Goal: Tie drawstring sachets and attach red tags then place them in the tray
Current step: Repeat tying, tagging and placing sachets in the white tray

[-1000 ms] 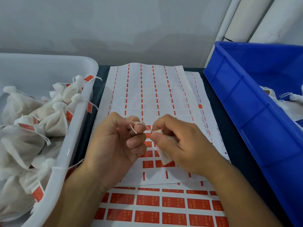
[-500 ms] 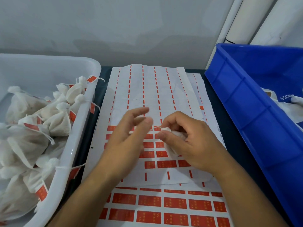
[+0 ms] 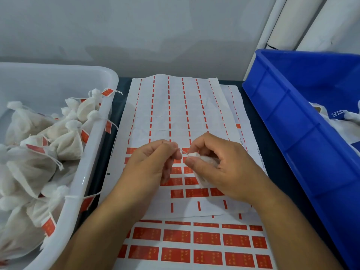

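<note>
dark table (image 3: pixel 276 152), white tray (image 3: pixel 93 152) on its left side, blue bin (image 3: pixel 288 133) on its right side, paper sticker sheets (image 3: pixel 175 114) with red tags (image 3: pixel 176 235) lying flat between them

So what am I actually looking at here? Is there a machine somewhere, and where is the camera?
No machine: a person works with bare hands, filmed by a camera worn on the head, looking down. The right hand grips a small white sachet; the left hand pinches its drawstring. Under the hands lie sheets of red tags, the upper sheet mostly peeled. The white tray on the left holds tied, tagged sachets. The blue bin on the right holds more white sachets, with no tags that I can see.
</note>
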### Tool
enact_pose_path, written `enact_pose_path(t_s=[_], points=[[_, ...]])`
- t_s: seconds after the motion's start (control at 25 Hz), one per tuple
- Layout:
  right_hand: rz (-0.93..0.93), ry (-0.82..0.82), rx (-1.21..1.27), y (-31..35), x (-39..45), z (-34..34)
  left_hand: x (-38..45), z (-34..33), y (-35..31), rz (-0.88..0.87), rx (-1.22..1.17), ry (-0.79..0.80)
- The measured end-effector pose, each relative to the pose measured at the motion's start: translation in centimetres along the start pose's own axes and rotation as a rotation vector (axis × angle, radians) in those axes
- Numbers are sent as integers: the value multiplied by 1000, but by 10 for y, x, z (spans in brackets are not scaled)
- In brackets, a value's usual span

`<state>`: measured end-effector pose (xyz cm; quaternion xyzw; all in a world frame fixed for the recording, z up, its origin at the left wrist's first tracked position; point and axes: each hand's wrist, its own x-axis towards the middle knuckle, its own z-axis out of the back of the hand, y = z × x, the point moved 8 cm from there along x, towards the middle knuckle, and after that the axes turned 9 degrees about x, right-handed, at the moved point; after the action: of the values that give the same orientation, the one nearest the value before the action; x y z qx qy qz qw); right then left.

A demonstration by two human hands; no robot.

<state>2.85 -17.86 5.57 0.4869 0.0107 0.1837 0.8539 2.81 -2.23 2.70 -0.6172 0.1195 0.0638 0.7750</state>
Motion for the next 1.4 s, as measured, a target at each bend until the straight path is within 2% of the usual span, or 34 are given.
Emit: enact_pose_path(t_s=[0.28, 0.52, 0.64, 0.76, 0.88, 1.0, 1.12, 1.24, 1.4], points=[[-73, -80, 5, -10, 1, 13, 6, 11, 10, 152, -241, -112], [-73, -147, 17, -11, 1, 19, 7, 19, 14, 154, -440, -186], [-55, -249, 67, -8, 3, 26, 8, 20, 12, 137, -512, -191], [-111, -353, 99, -15, 6, 36, 8, 17, 11, 118, -306, -218], [-240, -299, 27, -29, 4, 41, 2, 8, 3, -47, 86, -169], [-386, -246, -140, -46, -9, 58, -7, -13, -7, -287, 464, -12], [-549, -247, -315, -64, -38, 82, -11, -34, 2, -350, 812, 127], [-626, -241, -340, -72, -66, 88, -9, -36, 6, -354, 939, 90], [-629, -294, -45, -76, -77, 87, -6, -34, 6, -340, 917, 42]])
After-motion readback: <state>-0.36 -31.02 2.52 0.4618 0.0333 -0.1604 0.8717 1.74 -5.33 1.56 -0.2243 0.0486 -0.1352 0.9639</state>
